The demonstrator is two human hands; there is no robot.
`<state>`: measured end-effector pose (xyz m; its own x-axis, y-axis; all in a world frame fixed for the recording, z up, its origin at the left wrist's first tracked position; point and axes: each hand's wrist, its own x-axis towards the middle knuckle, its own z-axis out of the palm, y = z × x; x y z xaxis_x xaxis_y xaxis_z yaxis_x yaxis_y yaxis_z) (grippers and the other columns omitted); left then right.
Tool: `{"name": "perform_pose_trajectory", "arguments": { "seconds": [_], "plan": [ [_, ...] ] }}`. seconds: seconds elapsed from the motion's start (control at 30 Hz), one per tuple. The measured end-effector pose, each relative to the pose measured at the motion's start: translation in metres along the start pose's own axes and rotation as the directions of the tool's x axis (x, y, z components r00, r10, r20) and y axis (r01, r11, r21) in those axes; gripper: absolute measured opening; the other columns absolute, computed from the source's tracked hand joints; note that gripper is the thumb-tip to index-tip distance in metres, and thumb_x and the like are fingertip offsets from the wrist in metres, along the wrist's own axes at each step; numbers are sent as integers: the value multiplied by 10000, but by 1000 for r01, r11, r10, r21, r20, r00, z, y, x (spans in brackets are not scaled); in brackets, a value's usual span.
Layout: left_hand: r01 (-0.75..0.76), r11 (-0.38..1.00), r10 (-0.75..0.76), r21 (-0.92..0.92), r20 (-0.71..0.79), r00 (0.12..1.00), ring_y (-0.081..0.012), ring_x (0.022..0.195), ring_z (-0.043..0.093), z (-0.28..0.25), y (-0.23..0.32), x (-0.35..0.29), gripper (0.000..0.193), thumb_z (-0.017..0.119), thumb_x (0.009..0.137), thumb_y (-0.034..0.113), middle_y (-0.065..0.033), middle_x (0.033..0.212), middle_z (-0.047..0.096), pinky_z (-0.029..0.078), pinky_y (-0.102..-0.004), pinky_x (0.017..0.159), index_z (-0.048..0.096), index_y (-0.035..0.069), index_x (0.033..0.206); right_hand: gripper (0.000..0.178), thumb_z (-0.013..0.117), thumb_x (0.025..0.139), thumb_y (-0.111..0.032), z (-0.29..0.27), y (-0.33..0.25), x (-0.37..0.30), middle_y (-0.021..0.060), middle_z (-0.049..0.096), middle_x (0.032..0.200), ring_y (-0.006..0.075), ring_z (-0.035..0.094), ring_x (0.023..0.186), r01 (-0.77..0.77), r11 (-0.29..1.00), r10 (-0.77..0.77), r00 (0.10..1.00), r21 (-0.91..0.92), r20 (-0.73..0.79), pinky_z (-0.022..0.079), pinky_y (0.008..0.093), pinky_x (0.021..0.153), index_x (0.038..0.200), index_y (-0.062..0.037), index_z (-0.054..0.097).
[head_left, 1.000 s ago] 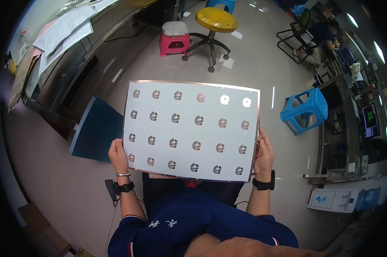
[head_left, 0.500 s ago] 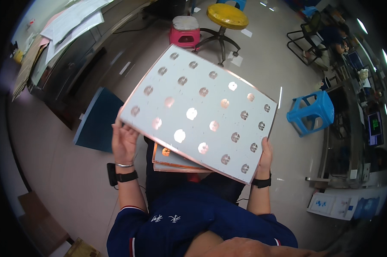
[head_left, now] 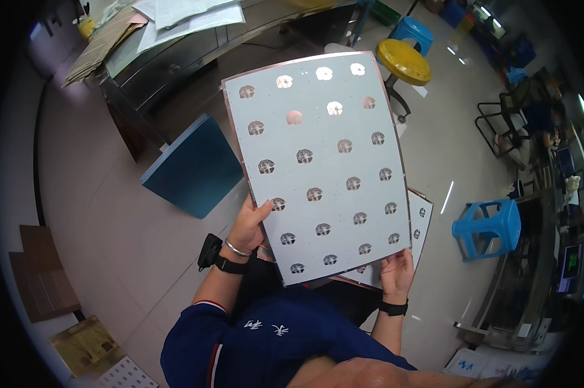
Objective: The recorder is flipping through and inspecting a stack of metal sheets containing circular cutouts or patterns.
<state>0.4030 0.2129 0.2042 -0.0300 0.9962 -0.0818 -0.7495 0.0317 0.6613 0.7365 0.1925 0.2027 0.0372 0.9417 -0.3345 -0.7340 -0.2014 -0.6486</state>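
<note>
A thin pale-grey panel with copper-coloured edges and rows of round metallic patches is held up in front of me, its face toward me. My left hand grips its left edge, thumb on the face and fingers behind. Down at the lower right corner, my right hand pinches the panel, with some fingers hidden underneath. Beneath it, a second panel of the same kind shows along the right side and lower edge, over my lap; the held panel covers most of it.
A dark teal board stands tilted on the floor at left, by a metal desk with papers. A yellow round stool and blue plastic stool are farther right. Another person sits by the right-hand bench. Brown cardboard lies at lower left.
My view has swung left. The held panel now stands with its long side more upright. My left hand has moved partway along the left edge, and the second panel now shows at right.
</note>
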Motion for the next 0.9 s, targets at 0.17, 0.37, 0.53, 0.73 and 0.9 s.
{"name": "perform_pose_trajectory", "arguments": {
  "seconds": [0.17,0.37,0.53,0.73,0.9],
  "plan": [
    [-48,999,49,8,-78,996,-180,1104,512,-16,3,-3,439,497,913,121,-95,1238,497,426,-337,934,343,36,1316,403,444,920,-133,3,-6,0,96,571,1136,205,599,982,77,996,-74,995,-37,59,542,332,737,1307,-33,392],
    [-60,997,64,42,-104,993,-203,1103,524,-25,7,-4,467,490,918,127,-107,1249,489,454,-350,916,310,52,1342,397,464,907,-101,15,-1,-4,130,587,1078,205,607,951,78,991,-72,996,-107,60,535,348,781,1280,20,405],
    [-116,991,107,-62,-141,984,-177,1089,519,-14,11,-6,436,478,919,112,-103,1260,475,430,-321,920,342,48,1328,474,480,919,-201,24,-1,-4,150,556,1140,218,571,1031,103,986,-91,992,-133,89,509,360,837,1307,42,359],
    [-71,933,-14,-352,-232,973,-223,964,608,-59,7,-19,425,457,913,92,-138,1178,524,557,-352,763,332,91,1319,551,487,918,-282,33,1,-5,183,565,1143,232,609,947,111,961,-35,957,-253,289,562,334,707,1346,10,303],
    [-23,860,-175,-510,-337,925,-245,844,657,-127,-7,-47,335,463,911,121,-185,1018,603,579,-367,695,419,-41,1200,498,466,929,-253,42,15,-1,178,583,1106,216,617,874,79,954,-5,968,-288,250,568,307,647,1339,-11,319]
  ]
}}
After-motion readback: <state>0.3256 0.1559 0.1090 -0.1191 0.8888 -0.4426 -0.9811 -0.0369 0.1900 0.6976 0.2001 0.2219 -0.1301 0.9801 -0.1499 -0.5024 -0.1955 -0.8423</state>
